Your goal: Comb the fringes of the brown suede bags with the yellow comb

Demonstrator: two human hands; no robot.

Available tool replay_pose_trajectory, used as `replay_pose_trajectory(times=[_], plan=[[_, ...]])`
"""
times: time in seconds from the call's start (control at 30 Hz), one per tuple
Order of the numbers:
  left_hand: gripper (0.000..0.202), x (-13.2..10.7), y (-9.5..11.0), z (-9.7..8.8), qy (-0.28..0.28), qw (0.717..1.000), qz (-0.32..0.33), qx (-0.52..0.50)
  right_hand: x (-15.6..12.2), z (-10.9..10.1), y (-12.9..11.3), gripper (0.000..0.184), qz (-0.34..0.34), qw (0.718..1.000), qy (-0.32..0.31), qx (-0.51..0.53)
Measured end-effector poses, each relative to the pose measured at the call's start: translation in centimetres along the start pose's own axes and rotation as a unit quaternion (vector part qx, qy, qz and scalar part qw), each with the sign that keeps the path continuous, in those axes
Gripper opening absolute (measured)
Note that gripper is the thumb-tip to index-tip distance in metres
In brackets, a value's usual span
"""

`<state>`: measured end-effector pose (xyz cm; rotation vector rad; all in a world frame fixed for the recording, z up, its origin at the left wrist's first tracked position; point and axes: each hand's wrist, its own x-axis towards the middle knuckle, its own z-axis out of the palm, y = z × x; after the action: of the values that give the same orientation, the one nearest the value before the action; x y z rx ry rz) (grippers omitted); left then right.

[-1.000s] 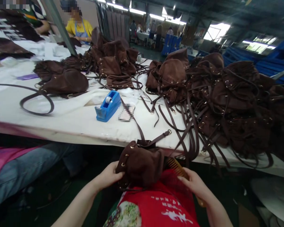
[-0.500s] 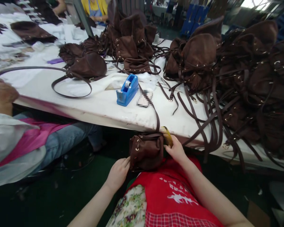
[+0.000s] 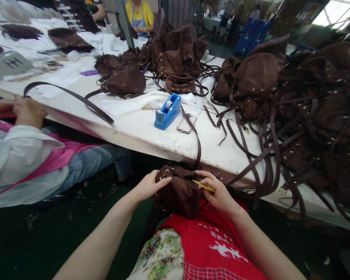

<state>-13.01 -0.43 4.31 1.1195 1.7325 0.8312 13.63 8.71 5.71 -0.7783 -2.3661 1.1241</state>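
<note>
A small brown suede bag (image 3: 179,192) rests on my lap just below the table edge. My left hand (image 3: 150,186) grips its left upper rim near a metal eyelet. My right hand (image 3: 217,191) is closed on a yellow-brown comb (image 3: 203,186), which lies edge-on against the bag's right side. A brown strap (image 3: 196,142) runs from the bag up over the table edge.
A white table (image 3: 140,132) carries a blue tape dispenser (image 3: 168,111), loose brown straps (image 3: 251,151) and heaps of brown bags (image 3: 303,101). A seated person's hands (image 3: 29,112) work at the left. Another person in yellow (image 3: 138,13) sits far back.
My view has shifted left. The comb has dropped from the bag's upper right corner to lie edge-on at its side. My left hand has risen from the bag's lower left to its rim.
</note>
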Motion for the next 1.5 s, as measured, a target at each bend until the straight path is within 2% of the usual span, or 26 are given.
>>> replay_pose_trajectory(times=[0.07,0.13,0.23,0.3,0.37,0.43,0.5,0.57,0.63,0.67,0.73,0.8,0.87,0.93,0.97,1.03,1.1,1.13,1.2,1.27,1.4,1.5], plan=[[0.046,0.7,1.9,0.7,0.055,0.996,0.052,0.053,-0.5,-0.9,-2.1,0.025,-0.021,1.000,0.003,-0.016],[0.044,0.9,3.4,1.2,0.094,0.986,0.137,0.027,-1.4,-1.9,-3.8,0.021,-0.037,0.998,-0.001,-0.044],[0.045,0.7,3.5,0.8,0.076,0.975,0.202,-0.044,-3.1,-2.4,-5.1,0.023,-0.042,0.995,-0.035,-0.088],[0.045,0.7,1.7,-0.1,0.025,0.980,0.196,-0.031,-4.2,-1.6,-5.2,0.029,-0.011,0.991,-0.087,-0.104],[0.041,0.7,-1.2,-0.9,-0.023,0.986,0.165,0.027,-5.0,-0.1,-4.8,0.035,0.018,0.985,-0.148,-0.088],[0.032,0.4,-4.4,-1.2,-0.039,0.988,0.121,0.089,-5.5,1.4,-4.3,0.038,0.018,0.981,-0.189,-0.039],[0.029,-0.4,-6.9,-1.1,-0.024,0.986,0.089,0.136,-5.7,2.2,-3.6,0.038,0.005,0.983,-0.181,0.021],[0.032,-1.5,-8.0,-0.9,-0.008,0.980,0.081,0.182,-5.4,2.2,-2.7,0.034,0.006,0.993,-0.098,0.057],[0.037,-2.4,-7.8,-0.8,-0.006,0.971,0.077,0.227,-4.6,1.9,-1.5,0.028,0.022,0.998,-0.005,0.058],[0.038,-2.7,-7.3,-0.7,0.008,0.965,0.073,0.251,-4.0,1.7,-0.8,0.028,0.030,0.998,0.019,0.050],[0.045,-2.8,-5.7,-0.2,0.071,0.950,0.073,0.295,-3.0,1.5,0.6,0.031,0.043,0.998,0.004,0.041],[0.054,-2.5,-4.0,0.8,0.122,0.930,0.113,0.328,-2.2,1.7,1.7,0.029,0.054,0.997,-0.038,0.042],[0.056,-1.9,-2.4,2.3,0.097,0.917,0.175,0.346,-1.9,1.9,2.3,0.025,0.063,0.995,-0.060,0.043],[0.046,-1.1,-1.4,3.7,0.054,0.914,0.197,0.351,-2.1,2.0,2.4,0.024,0.063,0.995,-0.067,0.041],[0.040,-0.7,-1.1,4.3,0.049,0.921,0.187,0.339,-2.3,1.9,2.4,0.025,0.060,0.995,-0.068,0.042],[0.030,0.1,-0.7,5.1,0.084,0.952,0.143,0.258,-3.0,1.7,2.2,0.024,0.059,0.995,-0.070,0.045],[0.022,0.6,-0.7,5.1,0.144,0.979,0.095,0.106,-3.8,1.3,2.2,0.023,0.069,0.994,-0.072,0.047],[0.018,0.8,-0.8,4.9,0.172,0.982,0.076,0.013,-4.2,1.1,2.2,0.021,0.075,0.993,-0.074,0.047],[0.011,1.0,-1.2,4.2,0.204,0.965,0.048,-0.155,-5.0,0.8,2.3,0.015,0.087,0.992,-0.081,0.047],[0.018,0.9,-1.8,3.3,0.218,0.940,0.020,-0.261,-5.7,0.6,2.5,0.010,0.092,0.990,-0.092,0.047],[0.028,0.1,-3.7,2.1,0.246,0.903,-0.080,-0.343,-6.8,0.2,2.7,0.016,0.083,0.990,-0.102,0.045],[0.018,-0.9,-5.2,2.2,0.266,0.866,-0.171,-0.388,-7.2,0.1,2.9,0.018,0.076,0.991,-0.101,0.041]])
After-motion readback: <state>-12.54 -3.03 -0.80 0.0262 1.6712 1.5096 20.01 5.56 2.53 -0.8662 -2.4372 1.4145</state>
